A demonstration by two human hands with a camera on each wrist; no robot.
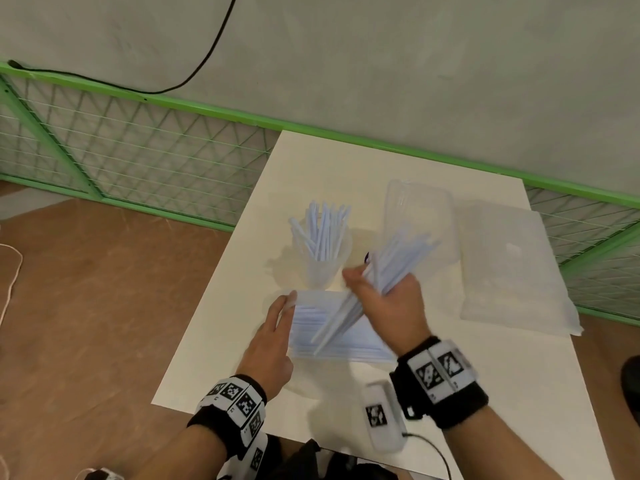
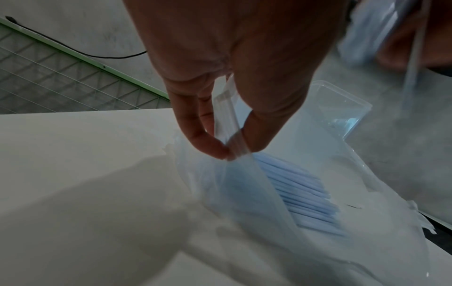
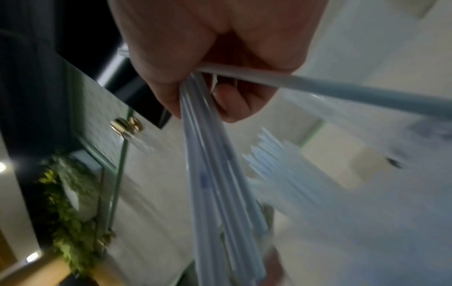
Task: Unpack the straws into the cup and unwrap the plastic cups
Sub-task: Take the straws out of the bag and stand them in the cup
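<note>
A clear cup [image 1: 320, 268] stands on the white table [image 1: 485, 375] with several pale blue straws [image 1: 323, 226] upright in it. In front of it lies the opened straw bag [image 1: 346, 341], more straws [image 2: 300, 195] still inside. My left hand [image 1: 289, 301] pinches the bag's left edge [image 2: 232, 149] between thumb and fingers. My right hand [image 1: 367, 275] grips a bundle of straws [image 1: 398, 258] above the bag, just right of the cup; the right wrist view shows the bundle [image 3: 220, 193] running out of the fist, blurred. A wrapped stack of plastic cups [image 1: 419, 220] lies behind the right hand.
A flat translucent plastic packet [image 1: 512, 268] lies at the table's right side. A green wire fence [image 1: 138, 140] runs along the wall behind the table. Brown floor lies to the left. A white device with a cable [image 1: 381, 420] sits near the table's front edge.
</note>
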